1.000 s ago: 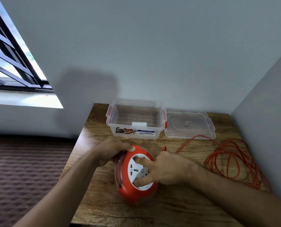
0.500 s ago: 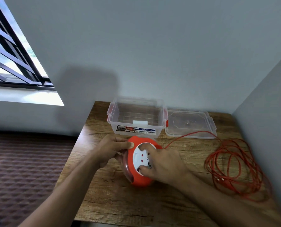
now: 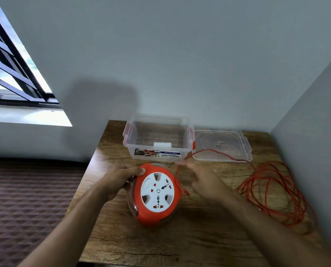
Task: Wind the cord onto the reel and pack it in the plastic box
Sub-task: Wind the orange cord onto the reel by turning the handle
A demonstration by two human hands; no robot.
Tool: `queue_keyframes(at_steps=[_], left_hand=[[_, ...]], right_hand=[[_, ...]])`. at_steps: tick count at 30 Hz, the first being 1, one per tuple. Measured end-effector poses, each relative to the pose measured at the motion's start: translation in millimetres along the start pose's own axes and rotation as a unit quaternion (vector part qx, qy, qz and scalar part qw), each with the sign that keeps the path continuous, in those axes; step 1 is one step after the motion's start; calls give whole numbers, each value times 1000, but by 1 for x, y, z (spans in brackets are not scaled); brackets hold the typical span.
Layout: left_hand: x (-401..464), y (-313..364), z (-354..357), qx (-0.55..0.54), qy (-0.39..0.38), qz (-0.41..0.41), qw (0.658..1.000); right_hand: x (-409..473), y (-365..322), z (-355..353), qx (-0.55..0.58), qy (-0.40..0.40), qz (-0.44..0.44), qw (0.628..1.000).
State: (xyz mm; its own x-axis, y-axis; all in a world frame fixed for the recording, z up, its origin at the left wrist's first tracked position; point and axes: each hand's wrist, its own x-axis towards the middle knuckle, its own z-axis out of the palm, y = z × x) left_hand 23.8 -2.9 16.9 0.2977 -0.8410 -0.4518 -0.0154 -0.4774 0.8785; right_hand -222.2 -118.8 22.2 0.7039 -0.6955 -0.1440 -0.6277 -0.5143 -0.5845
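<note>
An orange reel with a white socket face stands tilted on the wooden table. My left hand grips its upper left rim. Just right of the reel hovers my right hand, off the white face, its fingers stretched and blurred. A thin orange cord leaves the reel's right side, rises past those fingertips and arcs across to a loose pile of cord at the right. Whether the fingers pinch the cord is not clear. The clear plastic box stands open behind the reel.
The box's clear lid lies flat to the right of the box, with the cord crossing its front edge. Grey walls close off the table at the back and right. A window is at the far left, patterned floor below.
My right hand has come off the reel's white face and moved right and up toward the cord. The reel now tilts with its face fully showing. My left hand keeps its grip.
</note>
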Motion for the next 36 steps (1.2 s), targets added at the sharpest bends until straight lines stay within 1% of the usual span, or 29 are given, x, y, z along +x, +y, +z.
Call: queue_keyframes(at_steps=[1, 3, 6, 9, 11, 13, 14, 16, 18, 20, 22, 23, 24, 25, 26, 27, 28, 30, 33, 36], left_hand=[[1, 0, 0, 4, -4, 3, 1000], [1, -1, 0, 5, -14, 5, 1000], [5, -4, -2, 7, -29, 7, 1000], [10, -8, -3, 16, -25, 10, 1000], [12, -10, -3, 13, -6, 10, 1000], [14, -13, -4, -4, 17, 3, 1000], [14, -15, -6, -17, 32, -3, 999], [16, -20, -13, -55, 62, -14, 996], [18, -25, -19, -99, 70, -28, 992], [19, -27, -19, -120, 61, -45, 990], [19, -26, -14, -112, 50, -50, 991], [20, -26, -11, -99, 44, -51, 993], [20, -26, -8, -83, 37, -53, 994], [21, -26, -5, -71, 29, -54, 996], [22, -27, -3, -63, 21, -57, 996], [22, -27, -1, -57, 15, -59, 997], [21, -26, 1, -51, 10, -60, 997], [20, -23, 4, -37, -1, -58, 998], [18, -16, 7, -18, -17, -47, 999], [16, -9, 7, 21, -25, -34, 999]], right_hand=[[1, -1, -1, -46, -46, -19, 998], [6, 0, 0, -121, -83, -49, 988], [14, 7, 4, -207, -66, -93, 972], [17, 15, -2, -250, -52, -166, 952], [11, 18, -10, -248, -40, -204, 946], [1, 25, -20, -259, -8, -249, 933], [-7, 31, -25, -276, -3, -256, 927], [-21, 48, -29, -322, 7, -230, 918], [-32, 64, -25, -370, 9, -150, 917], [-36, 69, -20, -389, -29, -60, 919], [-33, 60, -15, -353, -99, 6, 930], [-31, 51, -12, -300, -105, 22, 948], [-29, 41, -10, -232, -88, 14, 969], [-27, 31, -6, -167, -56, -16, 984], [-26, 21, -4, -129, -31, -58, 989], [-24, 12, -1, -127, -23, -111, 985], [-23, 4, 2, -158, -27, -166, 973], [-17, -7, 12, -249, -60, -252, 933], [-10, -19, 21, -309, -121, -315, 889], [-9, -31, 19, -337, -154, -336, 866]])
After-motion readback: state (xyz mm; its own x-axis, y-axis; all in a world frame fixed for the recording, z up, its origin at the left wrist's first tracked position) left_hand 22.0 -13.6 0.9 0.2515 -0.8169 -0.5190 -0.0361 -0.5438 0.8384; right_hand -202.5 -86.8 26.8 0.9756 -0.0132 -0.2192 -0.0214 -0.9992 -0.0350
